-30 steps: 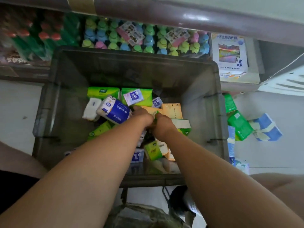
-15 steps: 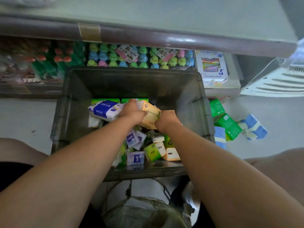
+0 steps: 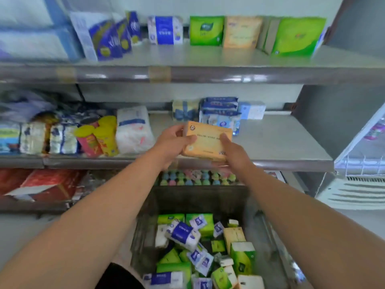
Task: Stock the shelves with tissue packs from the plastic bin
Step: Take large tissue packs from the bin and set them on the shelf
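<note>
Head view, looking across the shelving: both bare hands hold one orange tissue pack (image 3: 208,142) out in front of the middle shelf (image 3: 281,142). The pack is raised well above the plastic bin (image 3: 198,199) and rests on nothing. The left hand (image 3: 173,142) grips the pack's left end, its fingers (image 3: 179,128) curled behind and the thumb laid on the front face. The right hand (image 3: 233,153) pinches the right end the same way. The pack sits slightly tilted, printed face toward the person.

Below, the bin holds a jumble of loose packs (image 3: 183,234) in green, blue-and-white and orange. Blue packs (image 3: 220,109) are stacked on the middle shelf just behind the held one. On the top shelf (image 3: 208,57), a green pack (image 3: 206,31) and an orange pack (image 3: 241,32) stand upright side by side.
</note>
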